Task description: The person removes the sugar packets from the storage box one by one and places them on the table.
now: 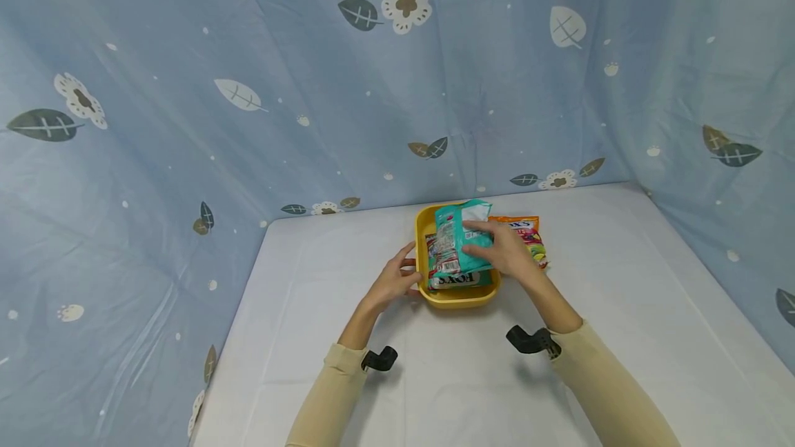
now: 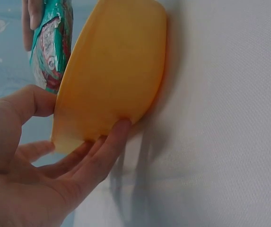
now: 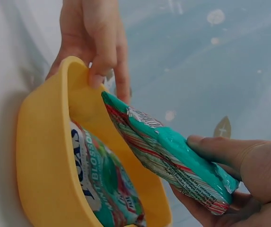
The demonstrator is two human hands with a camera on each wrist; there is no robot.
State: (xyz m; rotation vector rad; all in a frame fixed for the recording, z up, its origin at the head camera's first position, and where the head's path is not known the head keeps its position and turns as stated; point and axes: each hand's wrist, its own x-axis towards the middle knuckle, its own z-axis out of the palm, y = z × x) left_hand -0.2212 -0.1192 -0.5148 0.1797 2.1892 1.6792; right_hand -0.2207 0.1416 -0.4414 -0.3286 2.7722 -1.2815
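A yellow plastic basket (image 1: 458,302) stands on the white table. My left hand (image 1: 393,281) holds its left side, thumb at the rim and fingertips against the outer wall in the left wrist view. Over the basket, my right hand (image 1: 497,248) pinches a teal candy bag (image 3: 168,151) between thumb and fingers, the bag tilted above the opening. Inside lies another teal candy bag (image 3: 108,177), lettered FOX'S and MINT BLOSSOM; the held bag partly covers it in the head view.
An orange candy bag (image 1: 533,240) lies on the table just right of the basket, partly behind my right hand. The white tablecloth (image 1: 323,261) meets a blue patterned curtain (image 1: 348,109) at the back. A black wrist mount (image 1: 528,341) sits on each forearm.
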